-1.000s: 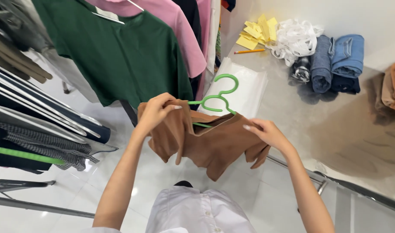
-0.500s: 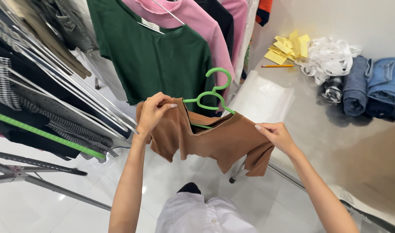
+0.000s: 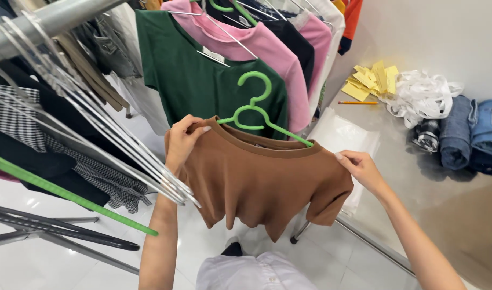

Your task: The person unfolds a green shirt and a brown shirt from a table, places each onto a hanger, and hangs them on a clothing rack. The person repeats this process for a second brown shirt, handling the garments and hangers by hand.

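At the far left a steel rail point(image 3: 52, 19) slants across the top corner, with wire hangers point(image 3: 95, 118) fanning down from it toward the brown shirt point(image 3: 259, 180). Below them hang a checked garment point(image 3: 20, 121) and dark clothes, and a green rod point(image 3: 68, 196) runs diagonally well left of the shirt.

The left hand point(image 3: 182, 140) is closed on the shirt's left shoulder, fingers curled over the seam and thumb underneath, pinching fabric and the hanger's arm together. The shirt hangs spread in mid-air between the two hands, front facing the camera, its hem dangling above the white floor. It sits on a green hanger point(image 3: 256, 110), whose hook rises above the collar, in front of a green shirt point(image 3: 203, 80) hanging behind. A pink shirt point(image 3: 272, 53) hangs just right of that one, with darker clothes beyond.

The right hand point(image 3: 361, 169) grips the brown shirt's right shoulder at the sleeve seam, fingers bent around the cloth.

Right of the shirt stands a steel table point(image 3: 450, 193). On it lie clear plastic bags point(image 3: 342, 137) nearest the shirt, then yellow paper slips point(image 3: 372, 80), a pencil point(image 3: 357, 102), white tape point(image 3: 423, 94) in a heap, and rolled jeans point(image 3: 471, 134) at the far right.
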